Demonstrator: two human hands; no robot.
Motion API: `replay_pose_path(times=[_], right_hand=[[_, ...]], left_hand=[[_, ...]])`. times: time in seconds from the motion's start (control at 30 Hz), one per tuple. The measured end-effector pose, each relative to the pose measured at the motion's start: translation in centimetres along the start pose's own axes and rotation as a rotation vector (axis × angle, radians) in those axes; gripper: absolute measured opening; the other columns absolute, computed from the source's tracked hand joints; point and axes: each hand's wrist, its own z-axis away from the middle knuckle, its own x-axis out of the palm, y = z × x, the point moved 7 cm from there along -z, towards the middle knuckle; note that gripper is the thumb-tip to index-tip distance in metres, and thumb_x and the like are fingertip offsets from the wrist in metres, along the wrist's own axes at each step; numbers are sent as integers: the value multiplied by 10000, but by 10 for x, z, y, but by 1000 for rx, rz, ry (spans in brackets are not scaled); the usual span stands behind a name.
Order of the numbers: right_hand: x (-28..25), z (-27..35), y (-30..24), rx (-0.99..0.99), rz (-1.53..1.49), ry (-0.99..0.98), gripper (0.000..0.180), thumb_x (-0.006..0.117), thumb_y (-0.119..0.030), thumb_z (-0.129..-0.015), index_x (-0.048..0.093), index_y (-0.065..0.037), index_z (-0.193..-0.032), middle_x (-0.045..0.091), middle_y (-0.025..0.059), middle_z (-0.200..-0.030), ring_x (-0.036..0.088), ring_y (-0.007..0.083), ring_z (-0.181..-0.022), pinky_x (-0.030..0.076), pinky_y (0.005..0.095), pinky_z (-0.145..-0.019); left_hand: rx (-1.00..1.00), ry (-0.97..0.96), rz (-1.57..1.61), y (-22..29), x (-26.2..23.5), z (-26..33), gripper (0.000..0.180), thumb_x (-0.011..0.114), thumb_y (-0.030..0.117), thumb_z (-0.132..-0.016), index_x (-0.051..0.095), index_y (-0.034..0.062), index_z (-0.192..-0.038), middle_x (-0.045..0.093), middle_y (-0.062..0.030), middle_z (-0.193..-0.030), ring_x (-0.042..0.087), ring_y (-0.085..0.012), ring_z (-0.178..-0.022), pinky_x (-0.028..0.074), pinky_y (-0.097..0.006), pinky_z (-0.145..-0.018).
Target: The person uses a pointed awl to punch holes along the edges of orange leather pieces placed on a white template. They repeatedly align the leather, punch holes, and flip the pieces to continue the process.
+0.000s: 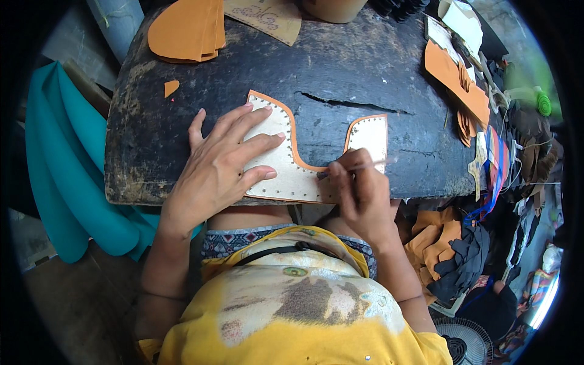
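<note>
Dark, cracked, worn wooden tabletop; teal fabric sheet hanging at its left; brown bare floor below; white electric fan at lower right; daylight.

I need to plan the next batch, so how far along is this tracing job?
Done: stack of cut orange leather pieces lies at the table's far edge. In hand: left hand pins a pale U-shaped cardboard pattern on orange leather; right hand runs a thin pen along its inner curve. Left: cutting this piece out.
</note>
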Motion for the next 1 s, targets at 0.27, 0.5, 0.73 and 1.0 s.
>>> replay_pose_path(times=[0.27,0.5,0.73,1.0], right_hand=[[3,-4,9,108,-144,-3,87,596,-26,-985,519,-14,-947,576,140,-675,588,268,-563,470,350,-564],[12,-11,-5,-56,-6,-87,97,604,-6,-972,509,12,-959,594,169,-777,636,330,-665,502,370,-625],[16,-14,-3,37,-81,-55,95,607,-8,-965,513,-9,-978,595,187,-796,633,391,-707,502,405,-642],[18,-17,0,65,-147,-80,88,599,-16,-975,512,-2,-971,612,185,-822,649,345,-697,510,385,-635]], left_hand=[[-3,-6,0,-1,1,0,439,753,314,-836,705,167,-1247,480,-48,-1521,347,-264,-1463,88,-624,-1204],[-2,-7,2,-2,2,0,440,753,326,-836,707,177,-1248,479,-46,-1524,348,-266,-1463,95,-621,-1204],[-8,-3,25,-3,3,0,441,751,332,-838,705,187,-1252,479,-40,-1525,350,-267,-1461,94,-624,-1203],[8,7,22,-3,2,0,455,753,337,-831,701,197,-1261,482,-37,-1521,353,-268,-1459,102,-626,-1199]])
